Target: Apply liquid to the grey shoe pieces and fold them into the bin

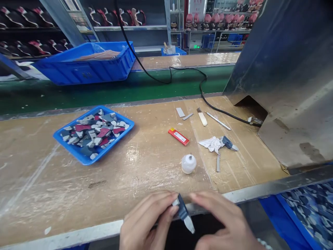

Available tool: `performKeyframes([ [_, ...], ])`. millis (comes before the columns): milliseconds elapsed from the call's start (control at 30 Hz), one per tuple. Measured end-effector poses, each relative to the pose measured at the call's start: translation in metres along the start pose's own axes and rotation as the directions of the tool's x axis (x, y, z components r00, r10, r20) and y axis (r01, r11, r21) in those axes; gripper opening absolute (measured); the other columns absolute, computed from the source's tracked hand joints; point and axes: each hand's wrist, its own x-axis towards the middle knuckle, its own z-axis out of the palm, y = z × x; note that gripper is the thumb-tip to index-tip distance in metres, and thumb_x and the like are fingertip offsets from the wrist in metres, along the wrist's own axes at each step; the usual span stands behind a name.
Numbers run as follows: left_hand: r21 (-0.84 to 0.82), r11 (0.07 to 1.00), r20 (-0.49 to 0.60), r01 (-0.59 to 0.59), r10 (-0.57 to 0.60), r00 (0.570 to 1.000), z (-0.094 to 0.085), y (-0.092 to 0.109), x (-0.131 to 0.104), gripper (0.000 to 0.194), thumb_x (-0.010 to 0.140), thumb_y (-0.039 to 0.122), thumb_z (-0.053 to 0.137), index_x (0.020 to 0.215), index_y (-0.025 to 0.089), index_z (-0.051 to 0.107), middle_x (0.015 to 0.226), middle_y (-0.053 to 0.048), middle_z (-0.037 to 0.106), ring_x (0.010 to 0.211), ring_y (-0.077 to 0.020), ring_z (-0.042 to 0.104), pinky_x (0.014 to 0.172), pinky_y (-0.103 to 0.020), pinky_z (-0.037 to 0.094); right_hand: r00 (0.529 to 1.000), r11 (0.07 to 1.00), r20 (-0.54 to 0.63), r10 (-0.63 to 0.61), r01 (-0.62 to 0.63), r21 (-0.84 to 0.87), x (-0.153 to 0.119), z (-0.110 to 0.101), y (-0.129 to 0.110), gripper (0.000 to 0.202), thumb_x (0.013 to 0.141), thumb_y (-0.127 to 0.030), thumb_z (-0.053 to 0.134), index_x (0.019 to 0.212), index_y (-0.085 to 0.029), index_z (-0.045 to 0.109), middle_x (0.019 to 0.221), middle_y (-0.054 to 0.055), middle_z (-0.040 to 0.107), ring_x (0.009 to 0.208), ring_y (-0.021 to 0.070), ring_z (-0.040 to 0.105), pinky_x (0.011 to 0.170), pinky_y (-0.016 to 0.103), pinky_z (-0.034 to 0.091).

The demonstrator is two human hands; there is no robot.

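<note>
While pinched, piece tip down-right.

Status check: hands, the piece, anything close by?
Left hand and right hand both pinch a small dark blue piece at the bench edge. White round bottle just beyond, apart.

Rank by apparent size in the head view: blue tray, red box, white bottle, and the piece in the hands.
1. blue tray
2. piece, though it sits nearest the camera
3. red box and white bottle look alike; unranked.
</note>
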Motion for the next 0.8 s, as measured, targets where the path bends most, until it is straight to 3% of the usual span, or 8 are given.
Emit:
performKeyframes([
  [100,0.013,1.000,0.078,-0.019,0.018,0.997,-0.007,-0.017,0.002,0.021,0.093,0.005,0.060,0.109,0.018,0.068,0.098,-0.005,0.076,0.093,-0.0158,0.074,0.084,-0.024,0.062,0.970,0.963,-0.029,0.243,-0.245,-0.112,0.005,-0.011,0.022,0.062,0.085,-0.073,0.062,0.125,-0.025,0.064,0.109,0.009,0.074,0.088,0.0221,0.075,0.075,0.029,0.065],
  [167,0.010,1.000,0.104,-0.021,0.019,0.994,-0.009,-0.021,0.001,0.021,0.095,0.006,0.058,0.107,0.019,0.068,0.098,-0.004,0.076,0.094,-0.0160,0.075,0.083,-0.023,0.062,0.929,0.918,-0.025,0.368,-0.368,-0.148,0.013,-0.009,0.033,0.057,0.091,-0.065,0.063,0.135,-0.028,0.056,0.125,0.009,0.068,0.104,0.0264,0.070,0.087,0.040,0.063],
  [267,0.026,1.000,0.138,0.013,-0.016,0.990,-0.008,-0.018,-0.004,0.018,0.092,0.014,0.068,0.109,0.020,0.067,0.106,-0.005,0.076,0.101,-0.0168,0.074,0.089,-0.023,0.062,0.915,0.913,0.053,0.401,-0.394,-0.103,0.033,0.006,0.037,0.057,0.090,-0.051,0.068,0.140,-0.030,0.049,0.138,0.010,0.060,0.125,0.0323,0.060,0.104,0.055,0.052],
  [367,0.058,0.996,0.111,0.064,-0.070,0.991,-0.004,-0.014,-0.008,0.026,0.088,0.019,0.075,0.111,0.019,0.065,0.112,-0.007,0.073,0.105,-0.0161,0.072,0.091,-0.020,0.060,0.887,0.901,0.165,0.432,-0.433,-0.034,0.048,0.022,0.033,0.038,0.092,-0.037,0.065,0.128,-0.030,0.054,0.125,0.007,0.066,0.120,0.0297,0.061,0.101,0.053,0.050],
  [467,0.161,0.985,0.040,0.070,-0.077,0.996,-0.001,-0.017,-0.010,0.025,0.092,0.012,0.069,0.115,0.020,0.067,0.114,-0.006,0.070,0.107,-0.0153,0.071,0.094,-0.021,0.059,0.820,0.853,0.252,0.513,-0.521,-0.041,0.049,0.028,0.031,0.024,0.095,-0.036,0.058,0.119,-0.033,0.055,0.112,0.002,0.069,0.109,0.0285,0.063,0.094,0.053,0.050],
  [600,0.302,0.948,-0.074,0.098,-0.079,0.994,0.001,-0.025,-0.012,0.028,0.095,0.012,0.066,0.123,0.013,0.064,0.107,-0.007,0.074,0.095,-0.0138,0.074,0.090,-0.018,0.058,0.717,0.730,0.250,0.650,-0.681,0.057,0.032,0.023,0.031,0.044,0.088,-0.053,0.067,0.124,-0.037,0.049,0.121,0.002,0.068,0.115,0.0307,0.064,0.097,0.054,0.049],
  [733,0.336,0.940,-0.111,0.055,-0.018,0.994,0.004,-0.028,-0.014,0.016,0.093,0.007,0.066,0.108,0.013,0.068,0.102,-0.005,0.077,0.091,-0.0128,0.075,0.092,-0.018,0.057,0.580,0.536,0.180,0.795,-0.810,0.239,0.022,0.018,0.012,0.056,0.087,-0.063,0.067,0.127,-0.034,0.041,0.123,0.004,0.068,0.114,0.0270,0.064,0.097,0.043,0.048],
  [800,0.339,0.941,-0.110,0.011,0.028,0.994,0.005,-0.028,-0.015,0.018,0.091,0.002,0.067,0.105,0.012,0.070,0.103,-0.006,0.077,0.095,-0.0132,0.074,0.095,-0.019,0.057,0.571,0.516,0.144,0.808,-0.805,0.292,0.022,0.019,-0.002,0.053,0.092,-0.066,0.059,0.132,-0.036,0.042,0.129,0.002,0.064,0.116,0.0236,0.061,0.100,0.037,0.044],
])
